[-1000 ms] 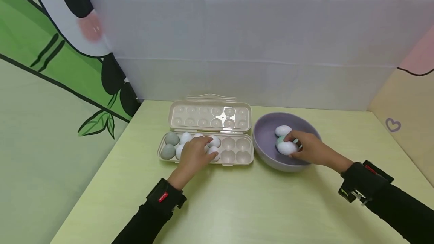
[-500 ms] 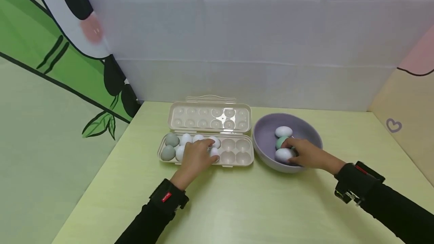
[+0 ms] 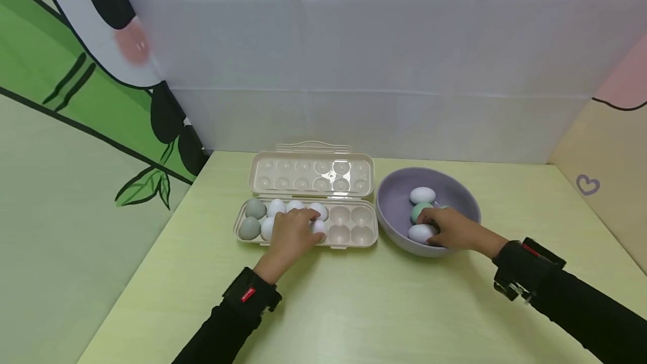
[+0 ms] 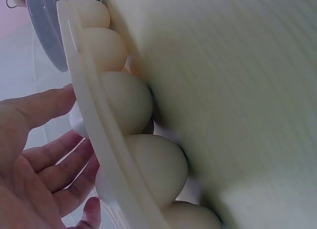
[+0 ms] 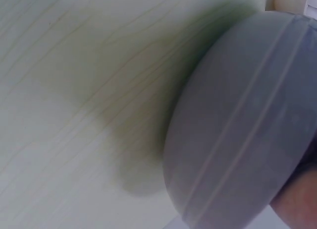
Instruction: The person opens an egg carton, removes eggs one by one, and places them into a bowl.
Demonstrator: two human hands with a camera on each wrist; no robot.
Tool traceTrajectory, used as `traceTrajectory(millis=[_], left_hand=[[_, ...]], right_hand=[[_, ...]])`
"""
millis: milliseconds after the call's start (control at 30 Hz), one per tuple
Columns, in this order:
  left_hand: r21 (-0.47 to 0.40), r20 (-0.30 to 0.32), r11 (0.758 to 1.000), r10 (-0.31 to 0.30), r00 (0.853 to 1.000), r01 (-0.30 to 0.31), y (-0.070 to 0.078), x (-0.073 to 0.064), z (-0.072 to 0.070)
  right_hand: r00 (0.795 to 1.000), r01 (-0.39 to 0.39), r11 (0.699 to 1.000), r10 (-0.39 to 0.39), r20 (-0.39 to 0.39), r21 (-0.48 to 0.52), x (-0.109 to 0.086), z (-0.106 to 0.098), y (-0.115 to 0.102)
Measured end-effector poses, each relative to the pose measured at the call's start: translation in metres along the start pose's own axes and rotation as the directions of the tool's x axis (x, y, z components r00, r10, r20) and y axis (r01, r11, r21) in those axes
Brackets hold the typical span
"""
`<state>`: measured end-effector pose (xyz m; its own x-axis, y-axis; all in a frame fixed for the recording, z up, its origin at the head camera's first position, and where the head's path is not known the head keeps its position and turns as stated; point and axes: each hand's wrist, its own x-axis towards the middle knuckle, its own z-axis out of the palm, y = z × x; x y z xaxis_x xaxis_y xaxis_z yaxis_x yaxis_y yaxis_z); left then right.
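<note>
My left hand (image 3: 293, 236) rests over the near row of an open egg carton (image 3: 354, 245), thumb by one white egg (image 3: 320, 229) and index finger by another white egg (image 3: 318, 210). In the left wrist view its fingers (image 4: 58, 173) are relaxed and spread beside the carton's side. My right hand (image 3: 455, 230) reaches into a purple bowl (image 3: 389, 235). Its thumb and fingers pinch the right end of a white egg (image 3: 420, 233) low in the bowl. A green egg (image 3: 419, 212) and a second white egg (image 3: 422, 195) lie behind it. The right wrist view shows mostly the bowl's outside (image 5: 233, 125).
Two grey-green eggs (image 3: 250, 228) fill the carton's left end, and its right-hand cups (image 3: 362, 235) hold nothing. The carton's lid (image 3: 313, 174) lies open behind. The bowl stands just right of the carton. A pale wood-grain table (image 3: 374, 302) meets a cloth wall (image 3: 404, 122) at the back.
My right hand has lowered and moved left into the bowl, and the white egg at its fingers now sits lower. My left hand has stayed nearly still over the carton.
</note>
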<state>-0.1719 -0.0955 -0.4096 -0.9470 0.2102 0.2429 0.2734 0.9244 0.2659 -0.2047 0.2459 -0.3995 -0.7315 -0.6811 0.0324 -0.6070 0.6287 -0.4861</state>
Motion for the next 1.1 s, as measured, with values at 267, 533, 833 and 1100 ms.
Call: traceTrajectory(millis=[267,533,833,1100], left_hand=[[0.0,-0.001,1.0,-0.002,1.0,0.002,0.0003,0.0014,0.0013],[-0.015,-0.014,1.0,0.007,1.0,-0.008,-0.0008,0.0008,0.0031],[-0.064,-0.023,0.998,0.02,1.0,-0.022,-0.0016,0.0007,0.0048],[-0.119,-0.072,0.991,0.06,0.996,-0.068,0.0,0.0014,0.0056]], right_hand=[[1.0,0.0,1.0,0.001,-0.025,0.01,0.0001,0.0024,0.003],[0.997,-0.074,0.997,0.075,-0.012,0.032,-0.0006,0.0034,0.004],[0.993,-0.113,0.994,0.112,0.02,0.01,0.0002,0.0014,0.0025],[0.994,-0.105,0.994,0.106,0.029,-0.026,0.0012,-0.0009,0.0019]])
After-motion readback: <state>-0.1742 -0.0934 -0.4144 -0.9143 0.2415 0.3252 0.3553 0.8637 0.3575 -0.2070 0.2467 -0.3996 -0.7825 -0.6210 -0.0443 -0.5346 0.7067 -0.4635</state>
